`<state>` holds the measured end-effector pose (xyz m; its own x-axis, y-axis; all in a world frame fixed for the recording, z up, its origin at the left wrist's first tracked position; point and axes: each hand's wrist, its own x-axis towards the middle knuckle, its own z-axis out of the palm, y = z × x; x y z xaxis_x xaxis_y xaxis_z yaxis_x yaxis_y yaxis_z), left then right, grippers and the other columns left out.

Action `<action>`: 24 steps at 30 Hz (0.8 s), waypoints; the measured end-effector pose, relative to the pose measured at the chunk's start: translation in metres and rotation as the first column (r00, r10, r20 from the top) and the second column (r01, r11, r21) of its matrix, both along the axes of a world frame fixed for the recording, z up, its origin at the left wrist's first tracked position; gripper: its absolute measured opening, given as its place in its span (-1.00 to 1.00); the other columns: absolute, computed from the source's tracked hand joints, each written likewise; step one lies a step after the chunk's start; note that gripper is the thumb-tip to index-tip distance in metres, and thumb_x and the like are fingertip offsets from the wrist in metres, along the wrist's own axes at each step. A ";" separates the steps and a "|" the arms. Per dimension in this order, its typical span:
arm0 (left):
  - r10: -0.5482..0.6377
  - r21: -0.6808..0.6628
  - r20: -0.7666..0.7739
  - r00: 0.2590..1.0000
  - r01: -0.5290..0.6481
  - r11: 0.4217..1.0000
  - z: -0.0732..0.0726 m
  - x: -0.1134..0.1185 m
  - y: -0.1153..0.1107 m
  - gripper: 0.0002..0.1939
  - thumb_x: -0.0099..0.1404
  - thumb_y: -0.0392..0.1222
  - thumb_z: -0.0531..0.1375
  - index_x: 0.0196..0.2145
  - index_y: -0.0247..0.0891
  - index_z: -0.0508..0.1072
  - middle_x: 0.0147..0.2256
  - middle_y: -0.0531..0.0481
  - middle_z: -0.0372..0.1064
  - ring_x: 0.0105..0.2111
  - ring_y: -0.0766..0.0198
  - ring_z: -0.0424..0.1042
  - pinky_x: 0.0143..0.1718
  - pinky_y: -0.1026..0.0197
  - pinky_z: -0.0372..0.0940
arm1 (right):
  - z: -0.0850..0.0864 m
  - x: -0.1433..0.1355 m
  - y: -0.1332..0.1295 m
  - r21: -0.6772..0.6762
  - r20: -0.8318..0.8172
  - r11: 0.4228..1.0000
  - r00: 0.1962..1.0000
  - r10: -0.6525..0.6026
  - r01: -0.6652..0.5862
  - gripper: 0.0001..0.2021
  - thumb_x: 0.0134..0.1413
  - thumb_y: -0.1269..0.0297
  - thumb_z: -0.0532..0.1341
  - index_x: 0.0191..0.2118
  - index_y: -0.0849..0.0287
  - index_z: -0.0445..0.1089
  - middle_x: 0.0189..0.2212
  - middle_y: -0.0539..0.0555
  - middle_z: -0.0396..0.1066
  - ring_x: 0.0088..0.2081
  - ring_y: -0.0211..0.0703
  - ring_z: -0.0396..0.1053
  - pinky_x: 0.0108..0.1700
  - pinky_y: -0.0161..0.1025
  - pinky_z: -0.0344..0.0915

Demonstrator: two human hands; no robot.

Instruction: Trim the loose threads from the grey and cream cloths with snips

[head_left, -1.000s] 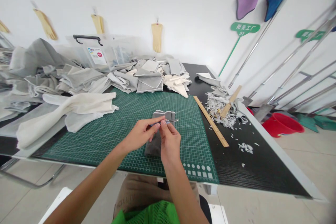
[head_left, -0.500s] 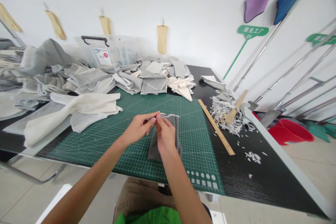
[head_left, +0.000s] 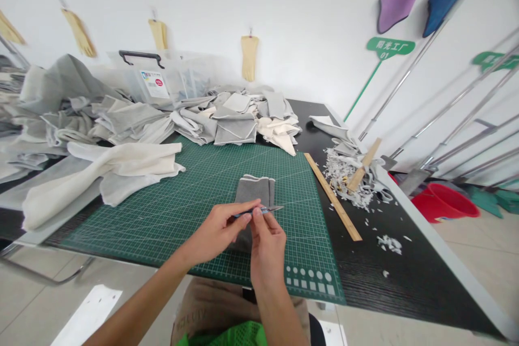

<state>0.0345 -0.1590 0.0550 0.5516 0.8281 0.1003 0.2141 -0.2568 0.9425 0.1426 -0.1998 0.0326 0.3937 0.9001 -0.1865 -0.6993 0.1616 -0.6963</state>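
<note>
A small blue-handled cutting tool (head_left: 264, 210) with a thin pointed metal tip is held between my hands, its tip aimed right. My left hand (head_left: 223, 227) pinches its left end. My right hand (head_left: 267, 238) grips it near the middle, thumb and fingers together. Below them lies a folded grey cloth (head_left: 254, 189) with a white-stitched top edge, flat on the green cutting mat (head_left: 203, 184). My hands and forearms cover the cloth's lower part. Whether the tool is a pair of thread snips or a small knife, I cannot tell.
A wooden ruler (head_left: 332, 197) lies along the mat's right side. Beyond it sits a heap of white scraps (head_left: 344, 173). Grey and white cloths (head_left: 235, 124) are piled at the back, with more cloths (head_left: 105, 173) at left and a clear plastic box (head_left: 170, 78) behind.
Both hands have moved down toward me, away from the cloth's top edge. The tool's metal tip now shows, pointing right, and the cloth's upper part is uncovered.
</note>
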 end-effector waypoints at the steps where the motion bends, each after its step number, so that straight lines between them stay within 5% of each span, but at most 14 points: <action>1: 0.014 -0.014 0.004 1.000 -0.014 1.000 -0.002 -0.004 -0.002 -0.55 0.35 -0.08 0.08 0.15 -0.23 0.33 -0.37 -0.05 0.47 -0.61 0.39 0.21 -0.57 0.36 0.16 | -0.001 -0.004 -0.001 -0.006 -0.003 1.000 1.000 0.008 -0.008 -0.86 -0.11 0.32 0.38 -0.33 0.18 0.53 -0.37 0.03 0.54 -0.34 -0.25 0.43 -0.25 -0.31 0.35; 6: 0.098 0.039 -0.008 0.995 -0.097 0.995 0.002 -0.016 -0.001 -0.55 0.35 -0.09 0.08 0.16 -0.20 0.31 -0.15 -0.11 0.47 -0.55 0.37 0.27 -0.54 0.34 0.24 | 0.005 -0.014 0.010 0.034 0.008 0.998 0.999 0.053 -0.053 -0.87 -0.15 0.29 0.39 -0.41 0.20 0.52 -0.42 0.03 0.53 -0.39 -0.22 0.42 -0.25 -0.24 0.36; 11: 0.152 0.361 -0.186 0.971 -0.077 0.930 0.010 -0.017 -0.007 -0.57 0.41 -0.16 -0.01 0.21 -0.12 0.23 -0.02 -0.11 0.38 -0.15 0.16 0.38 -0.07 0.14 0.28 | 0.011 -0.013 0.012 0.022 0.044 0.997 0.996 0.073 -0.074 -0.83 -0.15 0.29 0.39 -0.34 0.18 0.53 -0.36 0.03 0.54 -0.32 -0.20 0.43 -0.17 -0.24 0.35; 17: 0.344 0.608 -0.437 0.831 -0.009 0.794 -0.016 -0.019 -0.015 -0.49 0.41 -0.18 -0.06 0.29 -0.11 0.04 -0.11 -0.15 0.33 -0.19 0.09 0.40 -0.19 0.09 0.34 | 0.004 -0.017 0.010 -0.027 0.182 0.989 0.972 0.147 -0.145 -0.82 -0.03 0.23 0.32 -0.31 0.20 0.53 -0.35 0.06 0.54 -0.33 -0.19 0.43 -0.18 -0.24 0.35; 22: 0.342 0.573 -0.338 0.877 -0.096 0.814 -0.037 -0.036 -0.020 -0.52 0.42 -0.23 -0.14 0.27 -0.18 0.08 -0.09 -0.19 0.34 -0.17 0.11 0.41 -0.16 0.11 0.34 | 0.010 -0.014 -0.005 -0.029 0.450 0.933 0.829 0.332 -0.358 -0.73 0.04 0.22 0.26 -0.13 0.18 0.51 -0.20 0.12 0.54 -0.18 -0.06 0.45 0.00 -0.11 0.30; 24: 0.380 0.439 -0.224 0.898 -0.255 0.862 -0.045 -0.050 -0.023 -0.56 0.44 -0.16 -0.13 0.23 -0.19 0.14 -0.23 -0.12 0.38 -0.31 0.17 0.42 -0.28 0.17 0.35 | 0.011 -0.002 -0.011 -0.081 0.607 0.959 0.750 0.263 -0.271 -0.68 0.00 0.22 0.28 -0.09 0.16 0.49 -0.10 0.15 0.49 -0.07 0.01 0.41 0.08 -0.05 0.25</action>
<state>-0.0152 -0.1819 0.0100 0.3200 0.8892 0.3270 0.5965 -0.4573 0.6596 0.1406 -0.2105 0.0439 0.1639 0.9863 0.0184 -0.1485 0.0432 -0.9880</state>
